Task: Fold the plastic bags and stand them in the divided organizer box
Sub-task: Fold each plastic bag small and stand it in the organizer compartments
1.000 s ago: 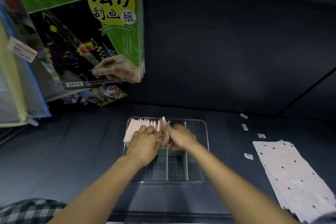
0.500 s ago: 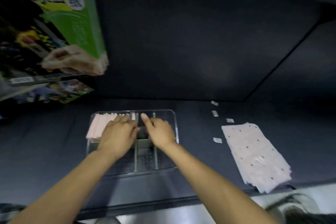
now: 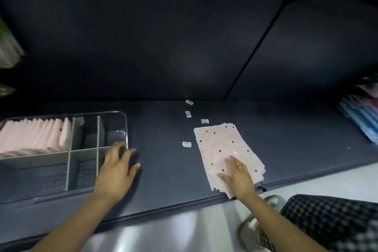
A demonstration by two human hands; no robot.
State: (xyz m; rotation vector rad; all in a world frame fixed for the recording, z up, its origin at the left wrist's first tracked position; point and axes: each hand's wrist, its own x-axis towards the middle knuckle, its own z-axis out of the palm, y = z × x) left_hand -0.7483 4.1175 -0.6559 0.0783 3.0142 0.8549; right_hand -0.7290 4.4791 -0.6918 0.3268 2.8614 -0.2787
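My hands, the box and the bags, seen from my head.

My left hand (image 3: 116,166) lies flat and spread on the box (image 3: 122,120) corner, holding nothing. My right hand (image 3: 238,178) presses straight fingers on the spotted bag pile (image 3: 223,145). Folded pink bags (image 3: 30,135) stand in the box's back left part.

Dark navy wall panels (image 3: 163,37), matching tabletop (image 3: 167,170), pale floor (image 3: 173,231), dim light.

Likely a stationery shop: dark grey display shelf (image 3: 163,170), small white price labels (image 3: 186,144), packaged blue-pink goods (image 3: 360,116) at right edge.
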